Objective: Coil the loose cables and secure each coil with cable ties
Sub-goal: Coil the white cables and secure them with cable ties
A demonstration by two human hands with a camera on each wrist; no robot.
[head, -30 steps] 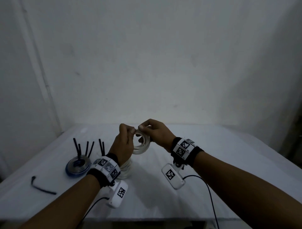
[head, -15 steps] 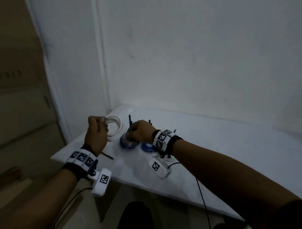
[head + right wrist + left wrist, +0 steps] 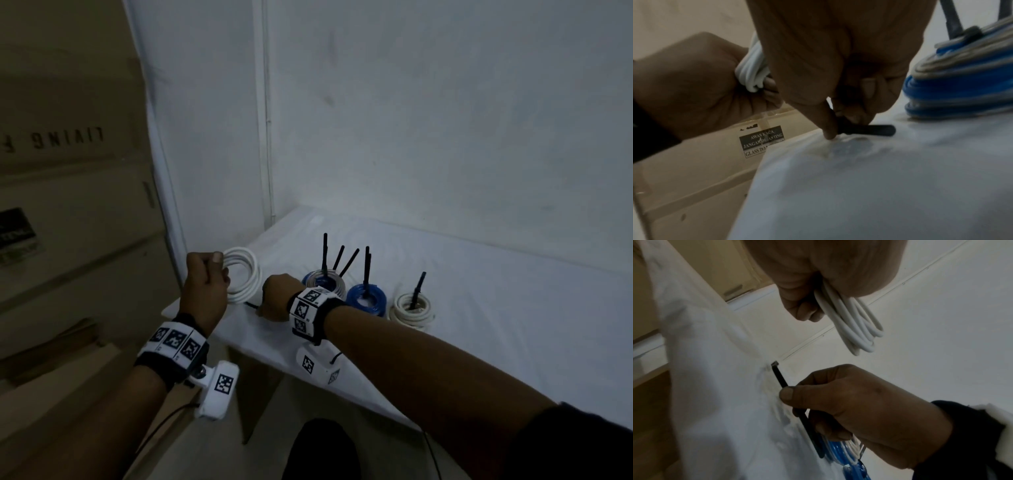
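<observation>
My left hand grips a white cable coil and holds it upright above the table's left corner; the wrist views show the loops bunched in my fist. My right hand is down on the white tablecloth and pinches a loose black cable tie between thumb and fingers; the tie's tail lies flat on the cloth. Beside it stand three tied coils: a blue and grey one, a blue one and a cream one, each with black tie tails sticking up.
The table's left corner and front edge lie right under my hands. Cardboard boxes stand on the left, one with a glass warning label. A white wall runs behind the table.
The view has swung left. My hands have parted: the left one carried the white coil to the table's left corner, and the right one dropped to the cloth and took the loose black tie.
</observation>
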